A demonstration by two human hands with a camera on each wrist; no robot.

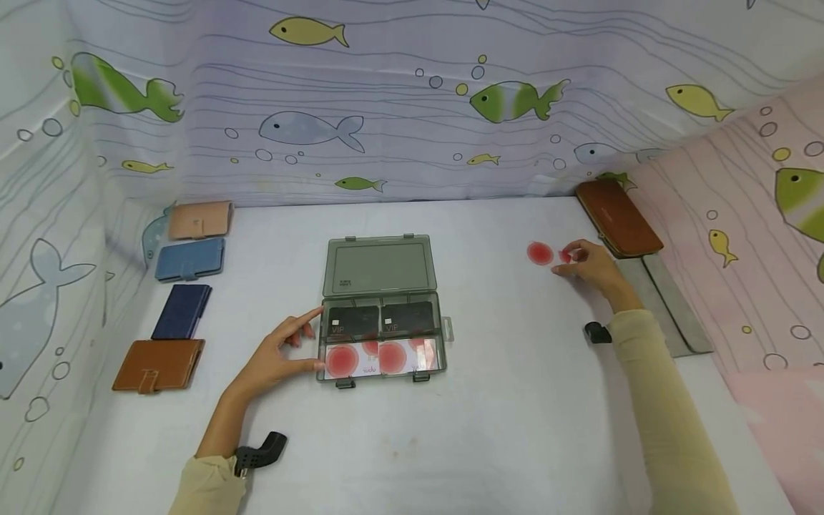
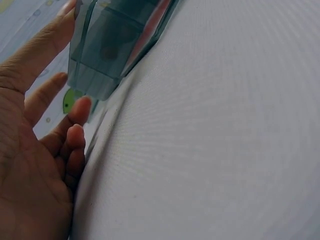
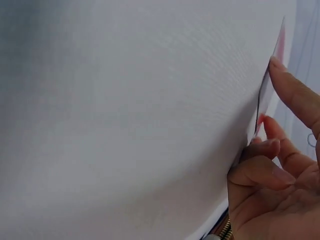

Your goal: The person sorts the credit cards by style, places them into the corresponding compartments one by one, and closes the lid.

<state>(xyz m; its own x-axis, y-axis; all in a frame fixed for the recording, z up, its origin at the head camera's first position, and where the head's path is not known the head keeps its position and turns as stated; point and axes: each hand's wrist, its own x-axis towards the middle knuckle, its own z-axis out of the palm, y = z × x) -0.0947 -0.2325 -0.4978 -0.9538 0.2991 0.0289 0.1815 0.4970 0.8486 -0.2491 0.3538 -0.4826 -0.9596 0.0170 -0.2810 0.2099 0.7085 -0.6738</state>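
A translucent grey-green plastic case [image 1: 380, 268] lies with its lid folded back. Two black VIP cards [image 1: 407, 319] sit in its upper compartment, and white cards with red circles [image 1: 341, 362] fill the lower one. My left hand [image 1: 277, 357] rests at the case's left side, thumb and index finger stretched out to its wall [image 2: 102, 75]. Over to the right, a white card with red circles [image 1: 539, 253] lies at the table surface. My right hand [image 1: 589, 268] pinches this card between thumb and fingers; the right wrist view shows the card [image 3: 265, 90] nearly edge-on.
Along the left stand a pink wallet [image 1: 201, 219], a blue wallet [image 1: 189, 259], a navy holder [image 1: 182, 312] and a brown wallet [image 1: 158, 365]. A brown zip purse [image 1: 619, 218] and a grey sleeve-like case [image 1: 672, 307] lie right of my right hand. Fish-printed cloth surrounds the table.
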